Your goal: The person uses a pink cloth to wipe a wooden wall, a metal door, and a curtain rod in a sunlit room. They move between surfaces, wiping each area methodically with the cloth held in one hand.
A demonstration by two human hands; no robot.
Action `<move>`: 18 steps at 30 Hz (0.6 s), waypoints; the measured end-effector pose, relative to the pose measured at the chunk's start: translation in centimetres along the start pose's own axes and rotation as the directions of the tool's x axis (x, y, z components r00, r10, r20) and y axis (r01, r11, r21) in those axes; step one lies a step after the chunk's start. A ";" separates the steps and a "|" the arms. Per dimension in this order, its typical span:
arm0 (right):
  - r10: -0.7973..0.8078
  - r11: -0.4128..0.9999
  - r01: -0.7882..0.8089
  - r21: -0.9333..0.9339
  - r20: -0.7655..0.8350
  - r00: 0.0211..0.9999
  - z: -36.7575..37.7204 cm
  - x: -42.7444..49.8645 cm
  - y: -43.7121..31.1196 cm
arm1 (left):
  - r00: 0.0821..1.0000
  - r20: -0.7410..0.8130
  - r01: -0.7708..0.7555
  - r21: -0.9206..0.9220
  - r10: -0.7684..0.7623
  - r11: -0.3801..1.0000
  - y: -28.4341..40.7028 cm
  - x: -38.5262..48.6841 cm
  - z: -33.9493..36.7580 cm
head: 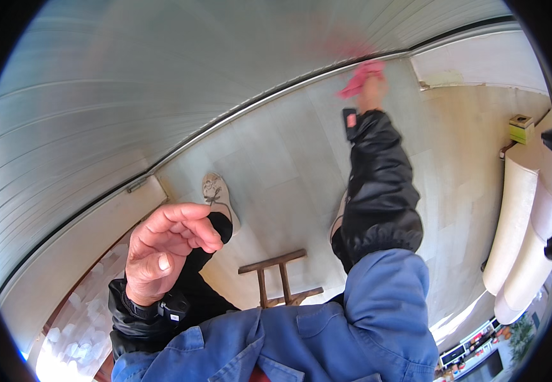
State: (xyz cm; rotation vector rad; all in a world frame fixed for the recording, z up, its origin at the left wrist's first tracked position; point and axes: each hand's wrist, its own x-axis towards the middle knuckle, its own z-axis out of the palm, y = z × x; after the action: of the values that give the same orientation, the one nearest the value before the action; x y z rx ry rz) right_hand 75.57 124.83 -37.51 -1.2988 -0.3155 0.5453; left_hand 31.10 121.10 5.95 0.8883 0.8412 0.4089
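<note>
My right hand (372, 95) reaches far forward and holds a crumpled pink cloth (362, 79) against or close to a glossy grey panel (161, 71), near its dark lower edge. A blurred pink reflection shows in the panel. The hand itself is blurred, and its fingers are partly hidden by the cloth. My left hand (168, 248) is raised in front of me at the left, palm up, fingers loosely curled, with nothing in it. A black device is strapped at its wrist.
A wooden stool or frame (273, 262) stands on the tiled floor between my legs. My left shoe (217, 191) is near the panel's track. A cream sofa (512, 219) and a green tissue box (521, 129) are at the right. A patterned curtain (85, 310) hangs at lower left.
</note>
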 end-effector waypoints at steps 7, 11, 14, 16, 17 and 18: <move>0.104 0.984 -0.086 0.153 -0.109 0.989 4.8 0.3 -2.7 | 1.000 -0.020 0.004 -0.009 -0.004 1.000 0.0 -0.7 -0.8; 0.242 0.932 -0.206 0.299 -0.087 0.966 14.7 -12.1 0.1 | 0.997 0.081 0.013 -0.015 -0.012 1.000 0.0 -1.1 -1.4; 0.579 0.729 -0.561 0.392 0.086 0.811 21.4 -22.8 1.9 | 0.993 0.110 0.034 -0.042 -0.029 0.999 -0.3 -1.6 -1.7; 0.771 0.488 -0.819 0.302 0.292 0.567 24.9 -29.0 2.7 | 0.992 0.123 0.030 -0.048 -0.024 0.998 -0.6 -2.0 -2.0; 0.784 0.377 -0.916 0.138 0.479 0.395 25.8 -31.3 2.9 | 0.992 0.128 0.015 -0.050 -0.009 0.999 -0.8 -2.3 -2.2; 0.829 0.349 -0.931 0.112 0.427 0.362 27.5 -33.1 3.2 | 0.991 0.131 0.009 -0.060 -0.001 0.998 -1.0 -2.7 -2.5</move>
State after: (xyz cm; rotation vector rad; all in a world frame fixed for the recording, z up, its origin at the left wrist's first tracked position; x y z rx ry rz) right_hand 33.19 129.87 -31.07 -0.9321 0.3254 1.7138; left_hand 27.46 120.14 5.53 0.8477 0.7066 0.3655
